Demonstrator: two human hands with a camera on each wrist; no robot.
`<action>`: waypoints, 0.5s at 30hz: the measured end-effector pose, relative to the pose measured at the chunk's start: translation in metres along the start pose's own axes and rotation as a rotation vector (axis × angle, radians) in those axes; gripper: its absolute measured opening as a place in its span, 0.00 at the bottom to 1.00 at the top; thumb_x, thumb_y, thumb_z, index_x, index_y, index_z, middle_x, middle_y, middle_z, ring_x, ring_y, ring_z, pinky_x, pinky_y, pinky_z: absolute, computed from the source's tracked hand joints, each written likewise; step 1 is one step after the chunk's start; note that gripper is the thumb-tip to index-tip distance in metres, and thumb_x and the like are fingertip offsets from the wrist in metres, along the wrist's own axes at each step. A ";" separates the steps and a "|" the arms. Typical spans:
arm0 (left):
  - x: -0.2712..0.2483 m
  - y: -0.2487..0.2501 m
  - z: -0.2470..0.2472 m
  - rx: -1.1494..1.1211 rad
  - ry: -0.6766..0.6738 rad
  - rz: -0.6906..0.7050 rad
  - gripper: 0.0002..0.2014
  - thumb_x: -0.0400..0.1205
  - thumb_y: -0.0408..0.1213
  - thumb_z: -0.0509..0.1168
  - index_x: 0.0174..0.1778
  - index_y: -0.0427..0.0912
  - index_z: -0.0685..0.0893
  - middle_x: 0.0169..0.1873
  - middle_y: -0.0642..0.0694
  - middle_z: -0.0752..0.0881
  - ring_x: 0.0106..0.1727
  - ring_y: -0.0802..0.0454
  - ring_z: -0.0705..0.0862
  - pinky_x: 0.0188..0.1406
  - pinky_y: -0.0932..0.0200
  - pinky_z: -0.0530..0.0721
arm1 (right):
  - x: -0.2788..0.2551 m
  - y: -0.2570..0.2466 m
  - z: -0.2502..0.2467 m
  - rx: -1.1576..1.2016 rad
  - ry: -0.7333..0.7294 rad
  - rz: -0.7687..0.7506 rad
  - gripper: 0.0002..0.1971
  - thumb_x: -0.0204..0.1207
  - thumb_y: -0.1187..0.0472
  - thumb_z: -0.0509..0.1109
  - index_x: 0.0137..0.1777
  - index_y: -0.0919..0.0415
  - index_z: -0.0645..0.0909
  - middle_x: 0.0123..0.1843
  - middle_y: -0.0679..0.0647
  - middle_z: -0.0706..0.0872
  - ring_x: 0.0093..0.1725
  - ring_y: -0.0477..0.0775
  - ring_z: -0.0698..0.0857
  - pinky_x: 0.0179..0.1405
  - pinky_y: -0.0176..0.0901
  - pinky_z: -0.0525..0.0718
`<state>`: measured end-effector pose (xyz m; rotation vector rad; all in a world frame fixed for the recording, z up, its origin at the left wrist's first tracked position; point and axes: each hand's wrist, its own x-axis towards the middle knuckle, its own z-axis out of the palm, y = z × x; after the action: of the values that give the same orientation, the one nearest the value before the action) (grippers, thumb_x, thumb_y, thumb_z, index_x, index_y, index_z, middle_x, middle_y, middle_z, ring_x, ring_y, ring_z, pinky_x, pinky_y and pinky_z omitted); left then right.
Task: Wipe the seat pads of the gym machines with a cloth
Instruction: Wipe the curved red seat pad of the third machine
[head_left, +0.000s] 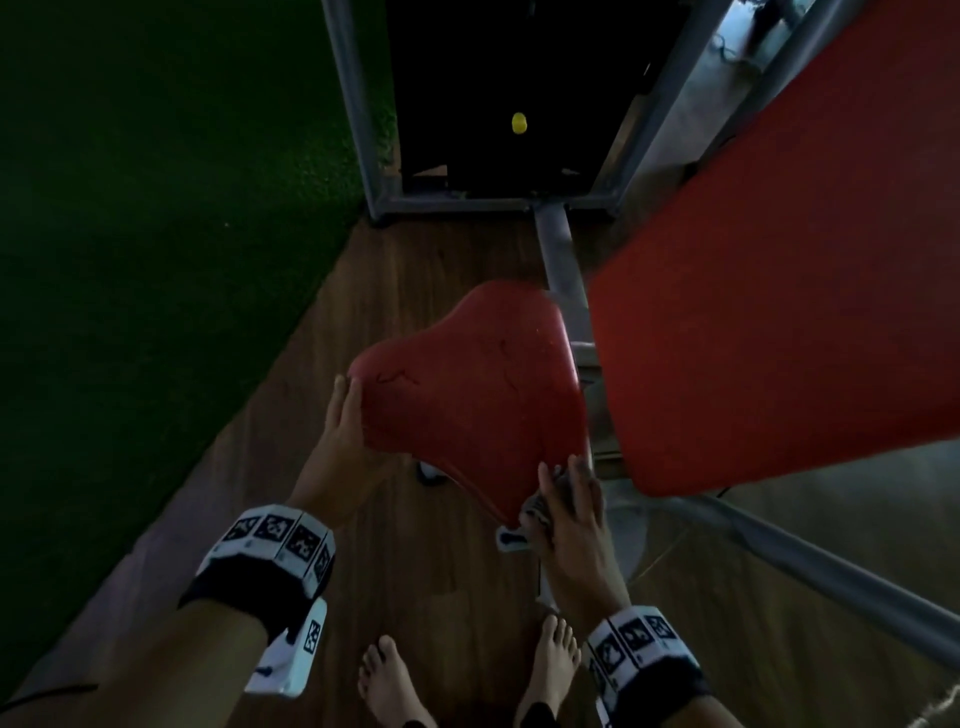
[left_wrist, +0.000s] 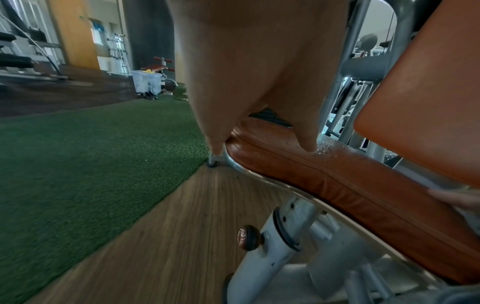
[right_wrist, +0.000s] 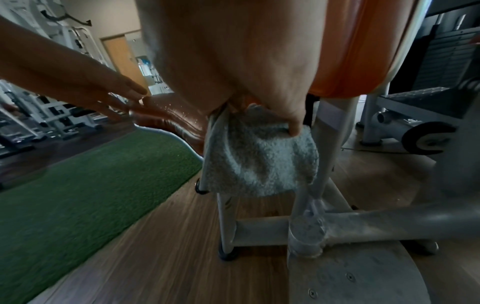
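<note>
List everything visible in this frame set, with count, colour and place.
seat pad: one, red, centre, droplets on top
back pad: one, red, right of the seat pad, tilted
cloth: one, grey-white, at the seat pad's near right corner
machine frame: one, grey-white, under and behind the pads
adjustment knob: one, dark brown, on the seat post
turf: green, left of the machine
floor: wood-look brown
left hand: on the seat pad's left edge, fingers straight
right hand: grip on the cloth
bare feet: two, bottom centre

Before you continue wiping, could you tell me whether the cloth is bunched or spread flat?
Bunched: the right hand grips the cloth gathered, hanging off the seat pad edge.
</note>
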<state>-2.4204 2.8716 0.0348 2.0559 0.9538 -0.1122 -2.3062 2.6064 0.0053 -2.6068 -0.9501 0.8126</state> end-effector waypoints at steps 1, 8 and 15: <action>0.001 0.000 0.004 0.000 0.012 -0.011 0.55 0.76 0.46 0.74 0.85 0.45 0.38 0.85 0.46 0.39 0.82 0.55 0.45 0.79 0.46 0.62 | 0.003 0.004 0.002 0.063 0.019 -0.010 0.38 0.76 0.31 0.41 0.83 0.44 0.37 0.84 0.47 0.31 0.85 0.63 0.41 0.79 0.67 0.62; 0.009 -0.006 0.014 0.141 0.109 -0.047 0.54 0.76 0.50 0.73 0.85 0.46 0.39 0.85 0.48 0.37 0.81 0.37 0.63 0.71 0.40 0.75 | -0.010 0.016 0.020 0.268 0.339 -0.036 0.32 0.80 0.39 0.59 0.81 0.53 0.65 0.84 0.48 0.56 0.80 0.50 0.62 0.69 0.50 0.77; 0.006 -0.012 0.016 0.238 0.160 -0.053 0.51 0.76 0.59 0.69 0.85 0.51 0.41 0.85 0.51 0.41 0.77 0.41 0.72 0.68 0.31 0.74 | 0.008 0.006 0.017 0.017 0.346 -0.034 0.28 0.79 0.41 0.57 0.71 0.56 0.79 0.72 0.55 0.71 0.67 0.58 0.70 0.58 0.62 0.82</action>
<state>-2.4201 2.8679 0.0148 2.2847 1.1392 -0.0937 -2.3081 2.6079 -0.0146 -2.5902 -0.8779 0.3413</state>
